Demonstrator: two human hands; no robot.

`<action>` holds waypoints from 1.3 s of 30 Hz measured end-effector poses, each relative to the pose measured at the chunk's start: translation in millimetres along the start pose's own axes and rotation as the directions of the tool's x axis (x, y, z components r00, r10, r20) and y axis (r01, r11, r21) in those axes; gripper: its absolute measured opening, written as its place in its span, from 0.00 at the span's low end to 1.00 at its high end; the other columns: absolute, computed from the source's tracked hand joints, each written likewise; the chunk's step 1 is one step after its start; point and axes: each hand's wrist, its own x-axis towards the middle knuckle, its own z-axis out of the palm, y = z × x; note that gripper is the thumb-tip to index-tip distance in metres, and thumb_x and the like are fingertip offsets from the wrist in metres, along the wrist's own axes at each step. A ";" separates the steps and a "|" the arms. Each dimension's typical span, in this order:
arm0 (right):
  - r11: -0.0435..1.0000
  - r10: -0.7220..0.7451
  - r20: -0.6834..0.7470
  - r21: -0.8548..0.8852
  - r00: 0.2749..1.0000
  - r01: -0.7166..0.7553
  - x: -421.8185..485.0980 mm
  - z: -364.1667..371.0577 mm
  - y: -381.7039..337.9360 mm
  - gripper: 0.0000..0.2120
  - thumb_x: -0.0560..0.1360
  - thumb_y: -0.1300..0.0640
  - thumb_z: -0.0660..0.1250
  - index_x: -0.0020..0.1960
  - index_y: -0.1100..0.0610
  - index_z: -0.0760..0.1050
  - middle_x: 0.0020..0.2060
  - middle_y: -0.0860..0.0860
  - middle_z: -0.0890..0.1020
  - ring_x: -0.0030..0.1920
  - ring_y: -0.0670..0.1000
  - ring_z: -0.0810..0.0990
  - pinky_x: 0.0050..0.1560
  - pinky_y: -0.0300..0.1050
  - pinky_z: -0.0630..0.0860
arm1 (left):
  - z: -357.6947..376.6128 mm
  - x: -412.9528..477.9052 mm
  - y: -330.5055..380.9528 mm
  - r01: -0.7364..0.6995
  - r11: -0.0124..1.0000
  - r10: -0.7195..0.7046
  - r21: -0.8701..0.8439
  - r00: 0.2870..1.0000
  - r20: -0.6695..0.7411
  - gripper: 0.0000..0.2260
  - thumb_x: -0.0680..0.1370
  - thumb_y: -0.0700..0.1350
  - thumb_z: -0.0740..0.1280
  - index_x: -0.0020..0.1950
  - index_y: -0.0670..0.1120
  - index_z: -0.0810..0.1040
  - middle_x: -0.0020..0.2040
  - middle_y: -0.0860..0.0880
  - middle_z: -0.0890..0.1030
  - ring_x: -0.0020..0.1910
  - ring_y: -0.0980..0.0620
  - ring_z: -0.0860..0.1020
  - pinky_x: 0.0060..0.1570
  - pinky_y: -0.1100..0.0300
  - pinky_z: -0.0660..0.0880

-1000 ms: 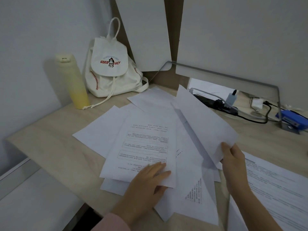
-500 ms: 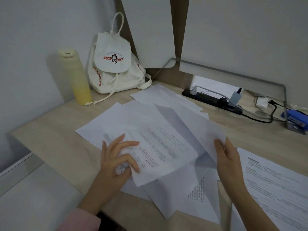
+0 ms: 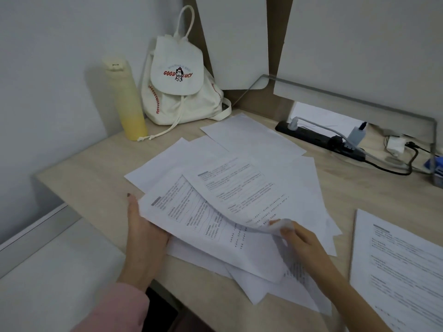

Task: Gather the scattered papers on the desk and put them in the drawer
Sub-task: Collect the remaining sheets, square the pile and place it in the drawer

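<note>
Several white sheets of paper [image 3: 242, 144] lie fanned and overlapping on the light wooden desk [image 3: 86, 178]. My left hand [image 3: 143, 231] grips the left edge of a printed sheet [image 3: 191, 219] near the desk's front edge. My right hand [image 3: 299, 238] pinches the curled near corner of another printed sheet [image 3: 239, 188], which lies over the first. A separate printed sheet [image 3: 398, 262] rests at the right. No drawer is in view.
A yellow bottle [image 3: 125, 99] and a white drawstring backpack [image 3: 179, 85] stand at the back left by the wall. At the back right lie a black power strip [image 3: 318, 137] with cables and a blue stapler [image 3: 435, 164]. A grey surface [image 3: 48, 283] sits below left.
The sheet my right hand held upright has come down flat, printed side up, over the pile. My left hand slid to the left edge and took hold of a printed sheet.
</note>
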 end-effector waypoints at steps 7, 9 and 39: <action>0.987 -0.156 0.047 0.046 0.987 0.154 -5.8 7.1 -7.7 0.15 0.78 0.66 0.57 0.42 0.63 0.81 0.47 0.48 0.84 0.54 0.41 0.79 0.51 0.26 0.71 | 13.2 -4.1 -21.2 0.084 0.962 -0.047 0.259 0.988 -0.146 0.11 0.79 0.38 0.58 0.61 0.45 0.72 0.49 0.51 0.80 0.49 0.53 0.78 0.45 0.57 0.79; 0.982 -0.185 0.070 0.045 0.980 0.182 -7.6 8.9 -7.8 0.14 0.76 0.63 0.58 0.39 0.57 0.81 0.47 0.47 0.84 0.56 0.42 0.78 0.55 0.29 0.71 | 10.6 -0.6 -11.0 0.100 0.956 -0.057 0.277 0.985 -0.160 0.09 0.79 0.38 0.58 0.57 0.45 0.73 0.45 0.51 0.82 0.44 0.52 0.80 0.36 0.61 0.81; 0.666 0.154 -0.238 -0.692 0.959 -0.278 58.3 -4.1 -19.1 0.31 0.70 0.44 0.69 0.67 0.58 0.64 0.63 0.57 0.69 0.65 0.57 0.65 0.62 0.50 0.65 | -51.5 11.1 22.6 -0.028 0.827 0.219 0.561 0.936 -0.277 0.22 0.77 0.38 0.65 0.70 0.45 0.63 0.61 0.49 0.74 0.59 0.49 0.73 0.58 0.52 0.70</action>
